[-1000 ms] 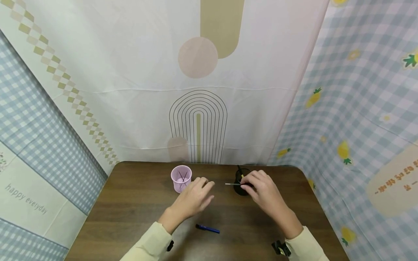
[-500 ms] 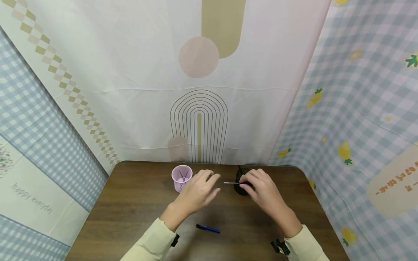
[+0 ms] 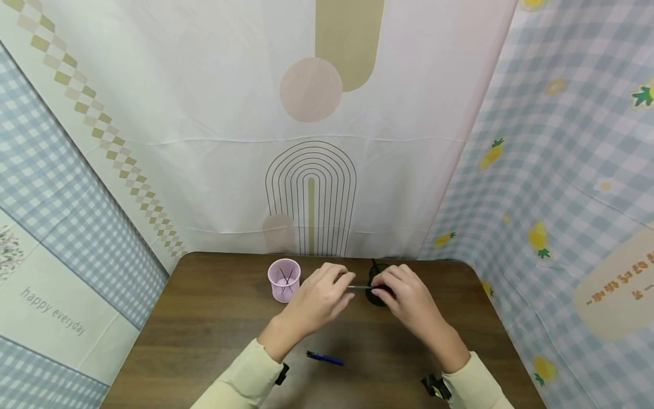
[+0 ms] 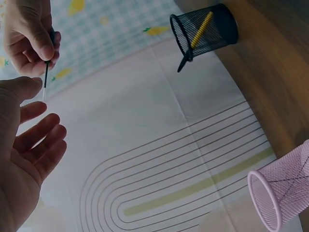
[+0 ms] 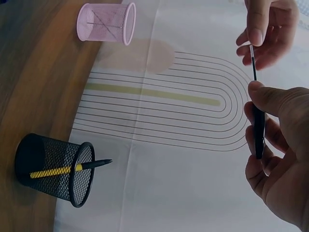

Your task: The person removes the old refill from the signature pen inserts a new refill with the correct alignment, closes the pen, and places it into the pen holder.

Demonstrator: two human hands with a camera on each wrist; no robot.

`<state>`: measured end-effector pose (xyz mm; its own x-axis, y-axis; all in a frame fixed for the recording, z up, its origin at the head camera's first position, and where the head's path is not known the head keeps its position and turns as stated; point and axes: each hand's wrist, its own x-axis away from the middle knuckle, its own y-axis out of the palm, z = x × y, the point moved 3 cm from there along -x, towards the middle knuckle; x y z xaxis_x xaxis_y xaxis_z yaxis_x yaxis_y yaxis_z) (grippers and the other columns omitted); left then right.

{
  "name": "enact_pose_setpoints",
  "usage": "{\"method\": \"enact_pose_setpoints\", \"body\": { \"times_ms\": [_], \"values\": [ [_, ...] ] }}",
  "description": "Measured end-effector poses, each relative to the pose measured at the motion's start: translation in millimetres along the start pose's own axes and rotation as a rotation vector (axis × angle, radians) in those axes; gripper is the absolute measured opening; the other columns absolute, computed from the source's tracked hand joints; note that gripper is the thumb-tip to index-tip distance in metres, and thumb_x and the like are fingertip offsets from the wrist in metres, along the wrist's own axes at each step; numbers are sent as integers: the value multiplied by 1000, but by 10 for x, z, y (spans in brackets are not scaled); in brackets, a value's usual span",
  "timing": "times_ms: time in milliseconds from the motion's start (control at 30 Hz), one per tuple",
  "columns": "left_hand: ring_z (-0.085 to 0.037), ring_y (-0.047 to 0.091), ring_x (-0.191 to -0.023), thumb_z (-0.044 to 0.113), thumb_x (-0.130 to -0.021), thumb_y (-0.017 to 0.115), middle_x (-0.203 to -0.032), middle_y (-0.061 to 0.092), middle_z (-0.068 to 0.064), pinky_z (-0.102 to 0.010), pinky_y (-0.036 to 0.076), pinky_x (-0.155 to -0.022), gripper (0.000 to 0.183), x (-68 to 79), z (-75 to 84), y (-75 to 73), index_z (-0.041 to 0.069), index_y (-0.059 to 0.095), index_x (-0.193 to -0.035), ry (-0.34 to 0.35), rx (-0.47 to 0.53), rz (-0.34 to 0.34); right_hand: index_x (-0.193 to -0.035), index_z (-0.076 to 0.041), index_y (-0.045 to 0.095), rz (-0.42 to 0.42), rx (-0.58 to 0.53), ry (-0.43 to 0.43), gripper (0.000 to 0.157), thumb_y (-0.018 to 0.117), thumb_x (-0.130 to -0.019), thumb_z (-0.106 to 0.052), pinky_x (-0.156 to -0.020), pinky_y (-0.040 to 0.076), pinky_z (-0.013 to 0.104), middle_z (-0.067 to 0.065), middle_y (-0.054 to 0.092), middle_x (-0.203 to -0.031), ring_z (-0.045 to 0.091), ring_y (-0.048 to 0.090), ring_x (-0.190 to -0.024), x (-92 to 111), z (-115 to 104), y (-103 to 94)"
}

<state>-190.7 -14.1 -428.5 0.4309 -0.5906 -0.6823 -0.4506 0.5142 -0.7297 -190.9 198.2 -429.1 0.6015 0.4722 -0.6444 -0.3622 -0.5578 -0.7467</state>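
Observation:
My right hand (image 3: 411,298) holds a slim black tapered barrel (image 5: 259,130) with a thin rod (image 5: 254,65) sticking out of it, like a pen barrel with its refill. The rod is dark near the barrel and pale at its far end. Facing it, my left hand (image 3: 322,295) has thumb and forefinger around the pale tip, with a gap showing between them in the left wrist view. Beyond the right hand is a black mesh pen cup (image 5: 53,166) with a yellow-and-black pencil-like stick (image 5: 58,171) in it. A blue pen (image 3: 325,358) lies on the table below the hands.
A pink mesh cup (image 3: 283,281) stands left of the left hand, with thin crossed dark lines showing in it. The brown wooden table (image 3: 204,329) ends at a hanging patterned cloth (image 3: 230,187). Checked cloths (image 3: 511,199) hang at both sides.
My left hand has moved right, from beside the pink cup to the rod's tip. The right hand has stayed nearly still with the barrel. The cups and blue pen have not moved.

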Motion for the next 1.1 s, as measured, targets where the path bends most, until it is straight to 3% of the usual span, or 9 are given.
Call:
{"method": "enact_pose_setpoints", "body": {
  "times_ms": [633,800,967,1100],
  "values": [
    [-16,59,-91,8,-88,79,-100,61,-3,-22,54,-76,13,-69,154,72,9,70,-98,3,43,18,-91,-14,70,31,4,-36,27,90,-73,-7,-70,48,30,-4,68,-93,14,56,-81,-22,-79,25],
    [-15,56,-86,4,-91,72,-95,60,-2,-21,52,-71,8,-76,174,97,10,70,-94,20,-6,11,-92,-14,70,22,3,-31,27,90,-74,-8,-70,48,30,-4,68,-93,14,55,-81,-23,-89,33],
    [-15,56,-85,-3,-94,61,-93,60,-1,-21,52,-71,16,-78,192,102,10,70,-94,30,-30,-4,-91,-14,70,7,5,-24,26,89,-75,-9,-71,48,30,-4,67,-93,15,55,-81,-13,-90,49],
    [-16,56,-85,-5,-91,61,-92,60,-2,-22,52,-71,18,-81,198,95,10,70,-94,26,-18,-3,-92,-15,70,-5,9,-15,25,89,-76,-11,-71,48,31,-4,67,-94,14,56,-82,-7,-88,51]
  ]
}}
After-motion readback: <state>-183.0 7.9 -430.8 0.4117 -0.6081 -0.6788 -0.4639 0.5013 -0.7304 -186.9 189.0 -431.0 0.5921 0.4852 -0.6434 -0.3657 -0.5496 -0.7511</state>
